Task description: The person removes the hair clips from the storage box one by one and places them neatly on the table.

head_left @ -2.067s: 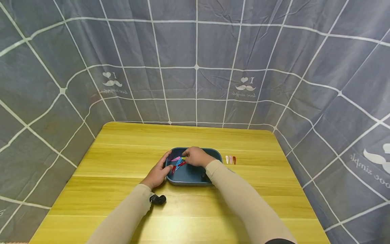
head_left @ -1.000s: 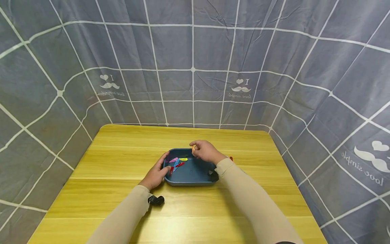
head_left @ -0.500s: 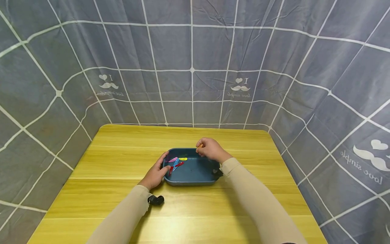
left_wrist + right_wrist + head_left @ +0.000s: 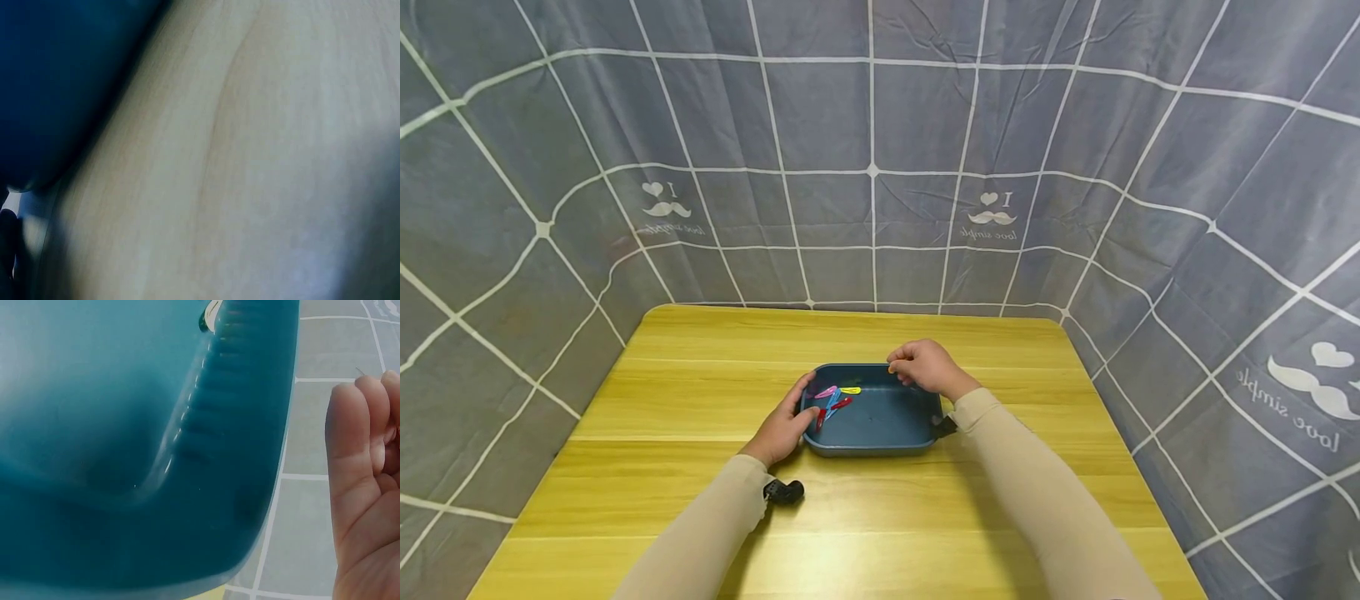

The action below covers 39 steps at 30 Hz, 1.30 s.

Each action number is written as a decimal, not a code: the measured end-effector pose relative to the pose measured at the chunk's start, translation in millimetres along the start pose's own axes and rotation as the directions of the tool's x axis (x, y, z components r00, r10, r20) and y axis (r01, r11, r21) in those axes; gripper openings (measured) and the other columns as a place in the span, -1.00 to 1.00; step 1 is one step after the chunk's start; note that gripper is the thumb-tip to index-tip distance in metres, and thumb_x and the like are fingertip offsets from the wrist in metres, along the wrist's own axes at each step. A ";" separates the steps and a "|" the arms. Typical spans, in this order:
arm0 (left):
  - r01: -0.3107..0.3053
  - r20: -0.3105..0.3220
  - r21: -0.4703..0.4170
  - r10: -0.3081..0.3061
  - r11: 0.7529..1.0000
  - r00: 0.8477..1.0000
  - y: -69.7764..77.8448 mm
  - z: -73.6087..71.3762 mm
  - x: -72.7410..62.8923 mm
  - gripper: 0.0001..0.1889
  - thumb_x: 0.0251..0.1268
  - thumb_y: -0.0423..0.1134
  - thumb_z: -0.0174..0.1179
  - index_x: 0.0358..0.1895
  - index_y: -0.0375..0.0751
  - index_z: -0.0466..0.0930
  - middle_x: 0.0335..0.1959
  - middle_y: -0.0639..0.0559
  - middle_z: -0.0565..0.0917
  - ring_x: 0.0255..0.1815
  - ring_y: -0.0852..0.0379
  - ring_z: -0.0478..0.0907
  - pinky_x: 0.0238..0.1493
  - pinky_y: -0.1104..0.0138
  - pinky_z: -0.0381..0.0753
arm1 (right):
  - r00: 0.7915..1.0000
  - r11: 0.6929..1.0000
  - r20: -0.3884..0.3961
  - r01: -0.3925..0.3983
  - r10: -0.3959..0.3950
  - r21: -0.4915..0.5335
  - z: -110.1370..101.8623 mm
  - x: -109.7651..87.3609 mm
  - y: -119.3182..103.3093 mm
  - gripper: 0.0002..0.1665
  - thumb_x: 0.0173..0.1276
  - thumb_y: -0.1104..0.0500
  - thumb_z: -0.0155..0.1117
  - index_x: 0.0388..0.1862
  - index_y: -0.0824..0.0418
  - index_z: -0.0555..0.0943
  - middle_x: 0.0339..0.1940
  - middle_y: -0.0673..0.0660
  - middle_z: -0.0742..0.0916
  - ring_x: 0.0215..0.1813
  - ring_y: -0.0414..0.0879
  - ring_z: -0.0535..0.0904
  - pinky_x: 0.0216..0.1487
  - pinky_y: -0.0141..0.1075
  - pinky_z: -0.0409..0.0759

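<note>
A dark blue rectangular tray (image 4: 880, 423) sits on the table before me. At its left end my left hand (image 4: 784, 429) holds the wall, thumb over the inside and fingers along the outer side. Near that thumb lie a pink hair clip (image 4: 826, 392), a yellow hair clip (image 4: 851, 390), a blue hair clip (image 4: 833, 402) and a red hair clip (image 4: 842, 403); another red one is partly under the thumb. Over the far right rim, my right hand (image 4: 931, 368) pinches an orange hair clip (image 4: 892, 369), mostly hidden by the fingers.
The wooden table (image 4: 715, 367) extends on all sides of the tray. A grey curtain (image 4: 842, 208) with white grid lines surrounds the table. A black wrist camera (image 4: 786, 492) hangs by the left cuff, and another (image 4: 945, 427) by the right cuff near the tray's right end.
The right hand has picked the orange hair clip from among the others and moved right to the far rim. Hair clips on the table at right are now hidden behind the right arm.
</note>
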<state>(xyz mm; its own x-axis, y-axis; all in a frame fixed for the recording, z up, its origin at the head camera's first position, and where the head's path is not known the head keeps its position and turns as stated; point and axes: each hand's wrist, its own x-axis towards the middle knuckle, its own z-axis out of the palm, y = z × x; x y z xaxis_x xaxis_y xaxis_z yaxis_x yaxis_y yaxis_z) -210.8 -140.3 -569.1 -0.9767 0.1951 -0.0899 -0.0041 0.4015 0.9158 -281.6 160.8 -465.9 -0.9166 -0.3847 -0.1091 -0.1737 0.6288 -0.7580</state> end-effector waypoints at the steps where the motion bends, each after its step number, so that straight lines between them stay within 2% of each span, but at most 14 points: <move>1: -0.001 0.002 0.002 0.001 1.000 1.000 0.3 -0.3 0.0 -0.29 0.67 -0.09 0.03 0.71 0.44 -0.04 0.77 -0.08 -0.02 0.75 -0.28 -0.01 0.66 -0.27 0.05 | 1.000 1.000 0.000 -0.002 0.002 0.007 -0.7 -0.5 -0.1 -0.64 0.59 0.16 0.26 0.20 0.32 0.74 -0.03 0.37 0.81 -0.26 -0.13 0.73 -0.01 -0.11 0.80; 6: -0.002 0.005 0.001 0.002 1.000 1.000 2.3 -1.3 -0.9 -0.29 0.67 -0.10 0.03 0.71 0.44 -0.04 0.77 -0.10 -0.03 0.75 -0.28 -0.02 0.67 -0.25 0.04 | 1.000 0.999 -0.011 -0.013 0.014 0.035 -3.6 -2.0 -1.4 -0.68 0.60 0.22 0.23 0.19 0.33 0.73 0.01 0.33 0.82 -0.19 -0.08 0.77 0.10 -0.01 0.78; 10: -0.002 0.011 0.000 0.002 1.000 1.000 3.3 -1.8 -1.7 -0.29 0.67 -0.12 0.03 0.71 0.43 -0.05 0.77 -0.11 -0.02 0.75 -0.28 -0.01 0.67 -0.24 0.04 | 1.000 1.000 -0.026 -0.012 0.012 0.014 -5.0 -2.7 -0.3 -0.72 0.57 0.28 0.20 0.11 0.29 0.75 -0.03 0.27 0.83 -0.20 -0.06 0.77 0.00 -0.11 0.80; 13: -0.002 0.014 -0.002 0.002 1.000 1.000 3.6 -1.6 -1.6 -0.28 0.67 -0.12 0.04 0.72 0.41 -0.05 0.77 -0.10 0.01 0.74 -0.28 0.02 0.67 -0.25 0.04 | 0.999 1.000 -0.036 -0.008 0.008 -0.014 -6.7 -3.9 1.1 -0.68 0.55 0.29 0.14 0.11 0.28 0.76 -0.04 0.24 0.82 -0.23 -0.06 0.73 -0.12 -0.21 0.75; 17: -0.001 0.018 -0.007 0.001 1.000 1.000 4.2 -1.4 -1.4 -0.27 0.66 -0.13 0.05 0.72 0.39 -0.05 0.76 -0.08 0.03 0.74 -0.27 0.04 0.67 -0.25 0.04 | 0.999 1.000 -0.039 -0.016 0.015 -0.022 -9.5 -5.2 2.9 -0.66 0.59 0.26 0.11 0.13 0.30 0.76 0.00 0.27 0.81 -0.20 -0.03 0.74 -0.15 -0.22 0.72; 23: 0.002 0.015 -0.001 -0.002 1.000 1.000 3.6 -1.3 -1.2 -0.27 0.66 -0.13 0.04 0.72 0.41 -0.05 0.76 -0.11 0.02 0.74 -0.28 0.03 0.67 -0.24 0.04 | 0.998 0.999 -0.048 -0.034 0.033 -0.017 -14.3 -5.4 9.0 -0.65 0.64 0.21 0.11 0.17 0.30 0.74 0.02 0.26 0.81 -0.13 -0.01 0.80 -0.07 -0.16 0.77; 25: -0.001 0.011 0.003 0.001 1.000 1.000 3.3 -1.4 -0.9 -0.27 0.66 -0.13 0.04 0.71 0.41 -0.05 0.76 -0.13 0.02 0.73 -0.29 0.03 0.67 -0.24 0.05 | 0.999 0.999 -0.042 -0.032 0.032 -0.009 -16.5 -5.7 11.2 -0.63 0.65 0.20 0.10 0.21 0.30 0.73 0.05 0.29 0.81 -0.08 0.06 0.81 -0.08 -0.16 0.75; 31: -0.007 0.003 0.009 0.007 1.000 1.000 3.2 -1.4 -0.6 -0.28 0.65 -0.14 0.04 0.71 0.41 -0.02 0.75 -0.15 0.04 0.73 -0.29 0.05 0.67 -0.23 0.06 | 0.998 0.992 -0.050 0.016 -0.023 -0.127 -23.3 -9.4 15.3 -0.61 0.66 0.18 0.10 0.30 0.24 0.70 0.19 0.20 0.80 0.22 0.15 0.72 0.14 -0.01 0.71; 39: -0.003 0.009 0.003 0.003 1.000 1.000 2.9 -1.4 -0.3 -0.27 0.66 -0.13 0.05 0.71 0.42 -0.04 0.76 -0.13 0.00 0.74 -0.28 0.01 0.67 -0.23 0.04 | 0.995 0.987 -0.100 0.006 -0.022 -0.159 -30.6 -13.1 15.5 -0.69 0.63 0.23 0.14 0.12 0.26 0.78 0.16 0.20 0.81 0.25 0.17 0.70 0.28 0.06 0.66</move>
<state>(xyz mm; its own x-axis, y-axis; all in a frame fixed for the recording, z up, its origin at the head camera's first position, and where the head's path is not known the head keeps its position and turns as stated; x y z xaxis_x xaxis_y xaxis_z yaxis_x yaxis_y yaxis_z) -210.8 -140.4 -565.9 -0.9747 0.2046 -0.0904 -0.0001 0.4035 0.9150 -283.3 196.3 -456.5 -0.9439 -0.3291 -0.0280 -0.2340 0.7260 -0.6467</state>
